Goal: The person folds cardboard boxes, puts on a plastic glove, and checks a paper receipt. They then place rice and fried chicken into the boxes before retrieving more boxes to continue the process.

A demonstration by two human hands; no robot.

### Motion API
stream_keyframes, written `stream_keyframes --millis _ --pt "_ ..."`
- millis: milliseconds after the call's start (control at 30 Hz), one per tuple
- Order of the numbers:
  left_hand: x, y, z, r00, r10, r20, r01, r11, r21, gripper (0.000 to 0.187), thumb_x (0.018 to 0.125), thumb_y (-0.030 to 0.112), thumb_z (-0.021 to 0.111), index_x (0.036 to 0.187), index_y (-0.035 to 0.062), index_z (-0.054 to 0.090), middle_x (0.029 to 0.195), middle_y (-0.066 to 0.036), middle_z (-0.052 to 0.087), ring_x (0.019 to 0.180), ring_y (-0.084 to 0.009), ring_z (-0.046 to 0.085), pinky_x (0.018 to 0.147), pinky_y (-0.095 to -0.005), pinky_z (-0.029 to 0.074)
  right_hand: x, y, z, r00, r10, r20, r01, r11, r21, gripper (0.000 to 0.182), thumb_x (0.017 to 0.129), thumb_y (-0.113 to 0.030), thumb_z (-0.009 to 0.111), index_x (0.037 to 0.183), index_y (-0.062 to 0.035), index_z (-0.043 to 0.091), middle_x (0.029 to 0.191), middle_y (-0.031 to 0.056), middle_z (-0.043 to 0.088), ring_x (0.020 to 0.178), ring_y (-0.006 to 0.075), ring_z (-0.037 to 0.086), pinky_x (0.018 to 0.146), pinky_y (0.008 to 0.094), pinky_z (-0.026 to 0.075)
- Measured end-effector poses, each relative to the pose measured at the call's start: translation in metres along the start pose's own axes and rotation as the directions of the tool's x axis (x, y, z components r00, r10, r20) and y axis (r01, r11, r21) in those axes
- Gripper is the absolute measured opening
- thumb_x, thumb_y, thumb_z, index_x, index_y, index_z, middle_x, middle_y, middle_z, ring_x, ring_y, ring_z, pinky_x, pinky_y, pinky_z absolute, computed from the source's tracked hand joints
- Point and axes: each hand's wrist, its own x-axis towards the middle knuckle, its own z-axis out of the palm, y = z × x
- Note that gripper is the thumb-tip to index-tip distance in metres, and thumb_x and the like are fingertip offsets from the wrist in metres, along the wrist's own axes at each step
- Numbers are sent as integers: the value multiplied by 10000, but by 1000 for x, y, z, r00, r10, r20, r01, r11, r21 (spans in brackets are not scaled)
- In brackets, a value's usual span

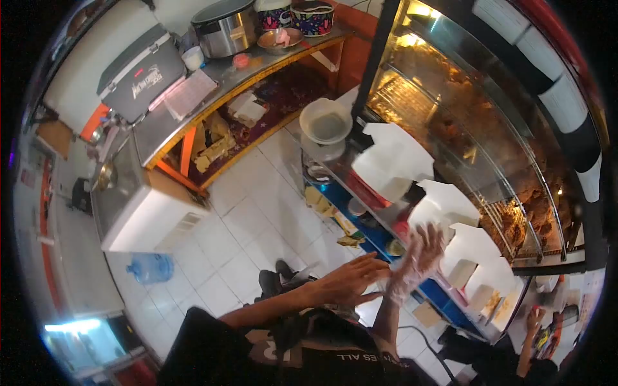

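Note:
My right hand (pixel 420 254) wears a clear plastic glove (pixel 400 285) and is raised over the counter, fingers spread and nothing in them. My bare left hand (pixel 354 278) reaches across from the left with its fingers stretched out and thumb apart, fingertips right at the glove's cuff by the right wrist. Behind the gloved fingers stands an open white cardboard box (pixel 444 202). Another open white box (pixel 394 161) lies farther along the counter, and a third open box (pixel 483 257) is nearer, to the right of the glove.
A lit glass display case (pixel 450 109) with fried food on racks borders the counter. A white bowl (pixel 326 122) sits at the counter's far end. Across the tiled floor (pixel 257 212) is a worktop with a grey cooler (pixel 140 74). Another person's arm (pixel 528 347) shows at lower right.

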Motion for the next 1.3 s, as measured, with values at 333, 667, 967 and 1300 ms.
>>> stream_keyframes --millis 333,667,967,1300 --pt "-84 -97 -210 980 -94 -176 116 987 114 343 788 112 819 1087 74 655 1190 -110 653 1160 -302 640 1161 -578 411 -36 27 261 970 122 212 -159 973 166 651 985 -118 690 1549 -60 370 1480 196 501 1254 263 592 1046 376 507" --pt "-30 -225 -392 994 69 -88 -48 975 217 223 727 54 787 908 111 670 1037 -73 687 1005 -266 685 1072 -561 479 68 63 444 975 52 216 -120 941 317 886 969 -167 714 1656 -142 155 1566 183 367 1273 216 533 1013 346 505" --pt "8 -307 -471 926 371 -75 -377 919 -113 164 759 64 719 911 40 660 1002 -166 658 957 -371 676 1032 -610 489 101 23 513 998 0 -65 7 994 108 919 969 -298 729 1654 -142 136 1572 208 364 1308 306 512 1095 465 449" --pt "17 -305 -530 845 420 332 -318 893 -320 192 801 94 745 975 62 671 1074 -137 677 1002 -334 674 1057 -585 461 35 34 523 884 43 -465 14 993 120 866 986 -174 700 1646 -140 139 1562 222 364 1284 309 543 1077 436 493"
